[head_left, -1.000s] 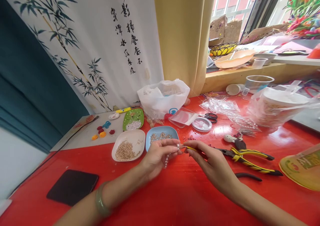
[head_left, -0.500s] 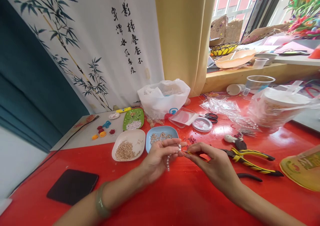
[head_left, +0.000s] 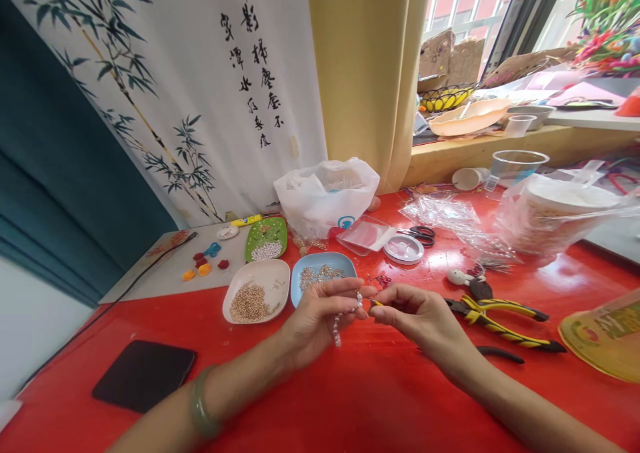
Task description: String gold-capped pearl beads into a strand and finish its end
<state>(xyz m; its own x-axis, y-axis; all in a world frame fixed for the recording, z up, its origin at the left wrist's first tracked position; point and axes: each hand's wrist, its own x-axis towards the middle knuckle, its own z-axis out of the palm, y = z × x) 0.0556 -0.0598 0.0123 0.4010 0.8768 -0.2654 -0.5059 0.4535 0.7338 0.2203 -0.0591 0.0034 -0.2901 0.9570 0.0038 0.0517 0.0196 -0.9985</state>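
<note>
A short string of pearly white beads (head_left: 337, 331) hangs from my left hand (head_left: 317, 316), pinched between thumb and forefinger. Facing it, my right hand (head_left: 425, 316) grips a thin tool (head_left: 377, 302) with a yellow part and a fine tip. The tip is at the beads by my left fingertips; whether it touches them I cannot tell. My right fingers hide most of the tool, so its exact kind does not show. Just behind my left hand is a blue tray (head_left: 350, 261) of gold and clear beads, with a cream tray (head_left: 283, 273) of gold beads beside it.
Yellow-and-black pliers (head_left: 510, 319) lie right of my right hand. Farther back are a green tray (head_left: 283, 229), a white plastic bag (head_left: 325, 199), a spool (head_left: 404, 249) and scissors (head_left: 423, 235). A black phone-like slab (head_left: 145, 375) lies at the left.
My right fingers have shifted slightly on the thin tool, and less of its shaft shows behind them. The bead string has swung a little; my left hand has hardly moved.
</note>
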